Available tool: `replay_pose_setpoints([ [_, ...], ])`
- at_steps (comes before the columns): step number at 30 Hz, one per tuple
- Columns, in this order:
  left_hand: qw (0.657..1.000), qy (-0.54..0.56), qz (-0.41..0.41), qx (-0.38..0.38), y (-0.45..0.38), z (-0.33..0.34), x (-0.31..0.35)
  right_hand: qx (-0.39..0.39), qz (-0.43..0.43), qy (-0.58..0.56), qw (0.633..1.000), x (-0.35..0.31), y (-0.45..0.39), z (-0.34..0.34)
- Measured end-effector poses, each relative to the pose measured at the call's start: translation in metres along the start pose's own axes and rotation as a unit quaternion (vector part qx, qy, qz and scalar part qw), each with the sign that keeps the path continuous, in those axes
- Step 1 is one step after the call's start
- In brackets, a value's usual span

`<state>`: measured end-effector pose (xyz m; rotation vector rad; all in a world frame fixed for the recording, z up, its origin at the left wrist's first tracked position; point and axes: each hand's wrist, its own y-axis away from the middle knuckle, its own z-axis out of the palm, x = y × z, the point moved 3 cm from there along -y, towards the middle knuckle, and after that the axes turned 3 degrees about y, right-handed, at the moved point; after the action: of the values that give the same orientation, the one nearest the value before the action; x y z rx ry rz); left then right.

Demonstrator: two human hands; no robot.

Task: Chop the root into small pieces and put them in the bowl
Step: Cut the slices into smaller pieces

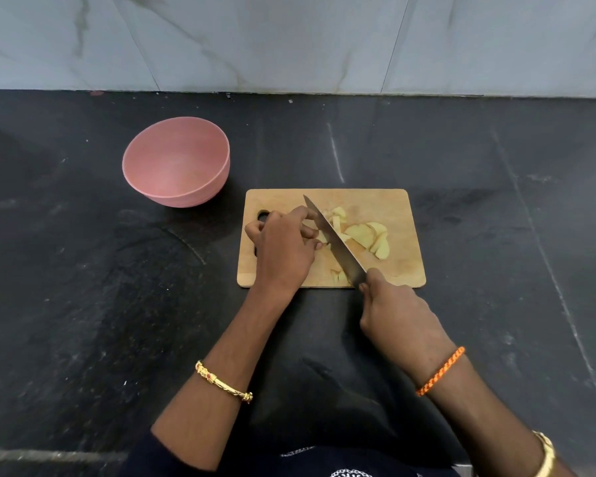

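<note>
Nearest, the right hand (398,316) has its grip clamped on the knife (334,241) handle, blade angled toward 11 o'clock across the cutting board (398,270). The left hand (283,247) pinches the uncut root (322,237) beside the blade; slices (369,235) lie at its 3 o'clock. Farther off at 10 o'clock on the worktop (83,287), the pink bowl (176,161) holds nothing, so chopping seems partway done and transfer remains.

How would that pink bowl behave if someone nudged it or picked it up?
The pink bowl looks thin-walled and matte, perhaps plastic, so it is probably light. It holds nothing, so a nudge would likely slide it across the smooth dark counter. Its base looks narrower than its rim, so a push high on the wall might rock or tip it.
</note>
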<state>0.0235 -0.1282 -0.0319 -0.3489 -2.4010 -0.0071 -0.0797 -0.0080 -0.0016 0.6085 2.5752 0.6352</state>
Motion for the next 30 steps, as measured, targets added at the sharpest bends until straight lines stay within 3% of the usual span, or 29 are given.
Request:
replay_pose_setpoints([
  [6,0.999,-0.024,-0.004,0.024,0.003,-0.001,-0.002,-0.034,0.013,0.018,0.999,0.011,0.011,-0.006],
  [11,1.000,-0.013,-0.011,0.024,0.008,-0.001,-0.002,0.007,-0.004,-0.027,1.000,0.005,0.010,-0.009],
  [22,0.999,0.008,-0.010,0.040,0.009,-0.001,-0.007,0.003,-0.006,-0.007,1.000,-0.008,-0.004,0.010],
  [30,0.999,0.001,-0.025,0.046,0.010,-0.003,-0.004,-0.036,0.003,-0.012,0.999,0.012,0.020,-0.001],
])
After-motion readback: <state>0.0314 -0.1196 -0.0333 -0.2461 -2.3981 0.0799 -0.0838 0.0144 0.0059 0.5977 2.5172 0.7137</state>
